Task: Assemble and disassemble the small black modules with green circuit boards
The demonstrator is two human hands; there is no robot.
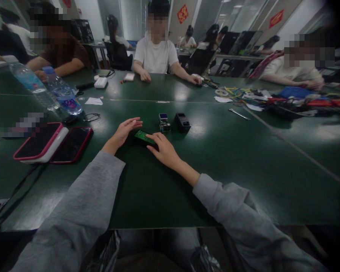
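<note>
A small black case with a green circuit board (141, 135) showing on top lies on the dark green table in front of me. My right hand (166, 152) grips its right end, index finger on the board and thumb along the near side. To the left of the case, my left hand (124, 131) is open, fingers stretched out over its far left corner and apparently not holding it. Just beyond stand a small electronic module (164, 122) with a little screen and exposed parts, and a black plastic housing (183, 122) with cut-outs.
At left are a pink-edged phone (39, 141), a red-cased phone (73, 145) and water bottles (64, 94). A wrench (239, 114) lies right of centre, near a heap of cables (294, 100). Across the table (243, 162) sits a person in a white shirt (155, 54).
</note>
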